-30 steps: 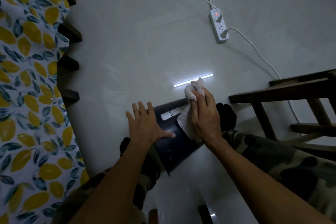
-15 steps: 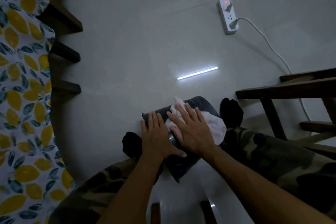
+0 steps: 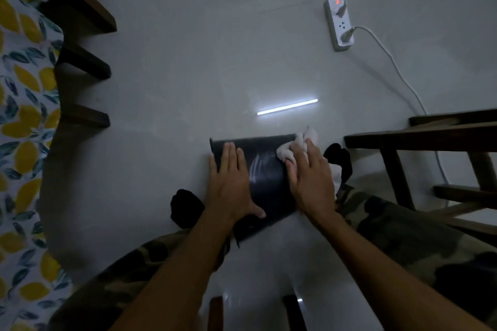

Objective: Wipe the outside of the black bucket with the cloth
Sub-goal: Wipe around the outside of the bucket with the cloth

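The black bucket lies on its side on the pale tiled floor, between my feet in black socks. My left hand rests flat on its left part, fingers spread, steadying it. My right hand presses the white cloth against the bucket's right part; the cloth bunches out beyond my fingertips and under my palm. A streaky sheen shows on the bucket wall between my two hands.
A white power strip with cables lies on the floor at the far right. A dark wooden frame stands close on the right. A bed with a lemon-print sheet and wooden slats lines the left.
The bucket has turned and my right hand has slid the cloth from the bucket's middle towards its right end. My left hand stayed flat on the left part.
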A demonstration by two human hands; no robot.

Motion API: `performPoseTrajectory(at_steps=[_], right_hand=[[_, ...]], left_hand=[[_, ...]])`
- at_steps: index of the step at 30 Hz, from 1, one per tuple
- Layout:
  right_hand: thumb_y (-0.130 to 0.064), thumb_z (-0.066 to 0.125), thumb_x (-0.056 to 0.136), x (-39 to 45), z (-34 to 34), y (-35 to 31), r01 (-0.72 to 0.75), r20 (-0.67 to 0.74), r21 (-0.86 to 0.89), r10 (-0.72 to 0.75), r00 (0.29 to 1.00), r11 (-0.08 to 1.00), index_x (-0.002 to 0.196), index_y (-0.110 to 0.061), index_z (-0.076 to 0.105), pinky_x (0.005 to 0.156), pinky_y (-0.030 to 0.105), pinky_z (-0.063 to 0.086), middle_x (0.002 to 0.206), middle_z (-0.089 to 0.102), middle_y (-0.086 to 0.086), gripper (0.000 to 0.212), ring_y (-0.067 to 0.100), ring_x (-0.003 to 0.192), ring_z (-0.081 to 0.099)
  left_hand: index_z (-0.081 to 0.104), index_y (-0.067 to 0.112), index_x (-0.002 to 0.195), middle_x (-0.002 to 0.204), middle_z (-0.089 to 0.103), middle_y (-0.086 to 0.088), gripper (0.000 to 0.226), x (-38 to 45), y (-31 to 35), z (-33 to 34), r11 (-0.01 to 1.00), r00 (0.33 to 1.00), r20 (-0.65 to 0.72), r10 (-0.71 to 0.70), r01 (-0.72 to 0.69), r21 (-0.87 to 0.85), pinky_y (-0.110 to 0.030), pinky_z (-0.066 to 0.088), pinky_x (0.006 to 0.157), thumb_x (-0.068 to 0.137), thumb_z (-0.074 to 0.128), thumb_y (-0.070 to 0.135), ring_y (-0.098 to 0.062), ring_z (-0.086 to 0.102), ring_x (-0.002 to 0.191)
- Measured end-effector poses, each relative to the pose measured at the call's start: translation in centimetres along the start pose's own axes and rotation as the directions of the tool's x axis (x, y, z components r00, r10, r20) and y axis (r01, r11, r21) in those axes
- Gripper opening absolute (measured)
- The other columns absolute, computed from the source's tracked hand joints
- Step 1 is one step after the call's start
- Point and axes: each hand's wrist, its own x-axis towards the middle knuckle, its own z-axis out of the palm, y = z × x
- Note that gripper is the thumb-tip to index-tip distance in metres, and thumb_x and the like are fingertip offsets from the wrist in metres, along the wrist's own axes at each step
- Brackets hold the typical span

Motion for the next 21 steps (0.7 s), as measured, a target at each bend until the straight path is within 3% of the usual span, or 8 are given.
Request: performPoseTrajectory(at_steps=[3,5,8,12,14,18,21], right_hand=[[-0.039,0.039,0.108,-0.8,0.4,-0.5,0.013,-0.023,-0.009,-0.013,1.0,1.0,0.156,-0.022,0.037,0.122,0.054,0.033,0.168,0.027,0.014,0.051,0.035,0.155,0.026],[-0.036,0.035,0.109,-1.2,0.8,-1.0,0.207,-0.013,-0.134,-0.21,0.978,0.969,0.16,-0.016,0.029,0.122,0.054,0.033,0.168,0.024,0.02,0.055,0.038,0.157,0.022],[-0.035,0.029,0.109,-1.5,1.9,-2.4,0.532,0.123,-0.138,-0.519,0.846,0.835,0.162,-0.009,0.019,0.125,0.057,0.026,0.17,0.015,0.023,0.059,0.037,0.159,0.013],[-0.049,0.032,0.104,1.4,2.2,-4.2,0.611,0.235,-0.097,-0.579,0.781,0.785,0.165,-0.013,0.015,0.129,0.05,0.019,0.173,0.006,0.015,0.073,0.03,0.161,0.006],[-0.045,0.033,0.105,3.5,1.7,-5.0,0.56,0.195,-0.128,-0.533,0.823,0.818,0.165,-0.017,0.015,0.128,0.047,0.021,0.173,0.01,0.011,0.068,0.026,0.16,0.013],[-0.038,0.031,0.109,7.7,0.6,-5.5,0.259,0.03,0.004,-0.259,0.965,0.966,0.143,-0.024,0.053,0.118,0.043,0.037,0.154,0.051,0.006,0.043,0.024,0.147,0.042],[-0.045,0.023,0.106,8.5,-0.4,-3.1,0.017,0.036,0.034,-0.018,0.999,0.999,0.147,-0.019,0.052,0.119,0.045,0.036,0.156,0.05,0.012,0.057,0.031,0.146,0.043]], left_hand=[[-0.006,-0.001,0.158,0.165,-0.013,-0.026,0.163,1.9,-1.4,-2.0,0.991,0.992,-0.094,0.081,-0.07,0.116,-0.059,0.001,0.123,0.046,0.074,0.087,-0.036,-0.013,0.154],[-0.005,-0.002,0.158,0.165,-0.013,-0.027,0.164,2.7,-2.0,-2.6,0.985,0.989,-0.098,0.109,-0.094,0.147,-0.058,0.003,0.123,0.046,0.072,0.089,-0.036,-0.014,0.153],[-0.008,-0.001,0.157,0.165,-0.016,-0.025,0.16,2.8,-2.2,-2.1,0.982,0.989,-0.084,0.123,-0.109,0.153,-0.058,0.0,0.123,0.05,0.066,0.092,-0.034,-0.016,0.153],[-0.012,0.002,0.157,0.167,-0.013,-0.02,0.159,2.4,-2.8,-1.5,0.988,0.986,-0.123,0.116,-0.102,0.114,-0.056,-0.006,0.123,0.051,0.066,0.091,-0.032,-0.014,0.154],[-0.012,0.004,0.158,0.168,-0.008,-0.018,0.163,2.3,-3.0,-1.5,0.99,0.981,-0.151,0.126,-0.114,0.087,-0.056,-0.004,0.123,0.046,0.073,0.088,-0.032,-0.01,0.155],[0.003,0.004,0.16,0.167,0.006,-0.021,0.164,2.0,-3.1,-1.2,0.989,0.973,-0.184,0.141,-0.129,0.076,-0.062,0.007,0.122,0.039,0.079,0.085,-0.035,0.003,0.155],[0.007,0.0,0.159,0.166,0.009,-0.023,0.166,2.2,-2.9,-1.5,0.989,0.978,-0.162,0.134,-0.12,0.091,-0.06,0.007,0.123,0.036,0.08,0.084,-0.036,0.007,0.155]])
